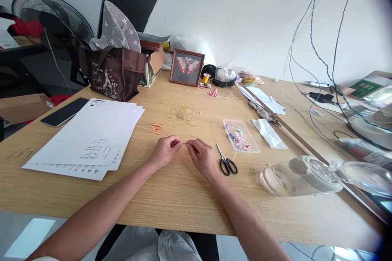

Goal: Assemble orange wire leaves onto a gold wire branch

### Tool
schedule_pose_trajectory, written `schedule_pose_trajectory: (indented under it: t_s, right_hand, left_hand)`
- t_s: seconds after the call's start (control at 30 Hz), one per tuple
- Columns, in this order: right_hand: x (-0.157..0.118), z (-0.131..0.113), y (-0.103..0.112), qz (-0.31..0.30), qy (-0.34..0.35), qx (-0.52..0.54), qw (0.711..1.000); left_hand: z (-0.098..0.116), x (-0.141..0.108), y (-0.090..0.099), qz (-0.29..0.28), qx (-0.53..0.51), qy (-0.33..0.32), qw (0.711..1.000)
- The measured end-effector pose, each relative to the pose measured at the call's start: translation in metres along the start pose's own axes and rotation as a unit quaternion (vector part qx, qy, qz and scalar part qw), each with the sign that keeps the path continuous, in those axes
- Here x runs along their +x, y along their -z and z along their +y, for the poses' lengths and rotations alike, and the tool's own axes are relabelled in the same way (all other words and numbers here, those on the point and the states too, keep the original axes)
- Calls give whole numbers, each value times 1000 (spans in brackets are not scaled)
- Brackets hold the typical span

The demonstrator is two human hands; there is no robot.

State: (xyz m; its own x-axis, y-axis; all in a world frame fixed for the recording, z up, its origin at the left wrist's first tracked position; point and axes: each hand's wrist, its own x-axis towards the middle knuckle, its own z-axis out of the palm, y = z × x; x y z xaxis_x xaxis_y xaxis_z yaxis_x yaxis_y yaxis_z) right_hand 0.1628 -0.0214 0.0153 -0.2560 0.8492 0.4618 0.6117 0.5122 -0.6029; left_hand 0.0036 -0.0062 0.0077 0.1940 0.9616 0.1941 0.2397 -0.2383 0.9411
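My left hand and my right hand meet over the middle of the table, fingertips pinched close together. Between them shows a thin orange piece, too small to make out fully; both hands grip it. Just left and beyond lie several slender orange pieces with fine wire-like ends. Farther back is a loose tangle of gold wire. Black-handled scissors rest to the right of my right hand, blades slightly apart. Past them a clear plastic tray holds small coloured spools or beads.
White sheets with drawn leaf-like shapes cover the left, beside a dark tablet. A clear jar stands at right. Behind are a framed butterfly-like piece, a yellow thread spool, pink scissors and a brown bag.
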Motion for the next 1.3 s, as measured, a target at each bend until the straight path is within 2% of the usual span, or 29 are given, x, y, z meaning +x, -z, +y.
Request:
schedule_pose_trajectory:
  t_s: [0.13,0.27,0.43,0.57,0.7,0.8,0.9,1.0,1.13,1.3]
  right_hand:
    - [5,9,6,24,-11,1,1000]
    - [7,17,5,15,-44,36,998]
    - [3,14,-1,-20,-34,51,998]
    - [-1,4,-5,-53,2,57,997]
    - [-4,1,-7,-63,30,44,997]
    - [-3,2,-5,-50,32,19,998]
    - [-1,5,-2,-26,24,7,999]
    - [3,10,2,-3,8,10,1000]
    - [6,17,4,8,-9,29,1000]
    - [4,15,1,-18,-20,49,998]
  left_hand:
    - [5,-3,-1,-60,59,-46,995]
    - [7,-3,-1,-92,5,-42,995]
    - [7,1,2,-49,-102,15,993]
    - [6,4,3,1,-129,41,991]
    - [0,4,3,17,-90,38,995]
    - [-4,3,2,12,-14,9,1000]
    - [-4,1,1,-19,66,-33,997]
    - [-2,0,0,-64,100,-72,990]
    - [2,-1,-1,-92,42,-78,992]
    - [6,0,3,-59,-70,-11,996]
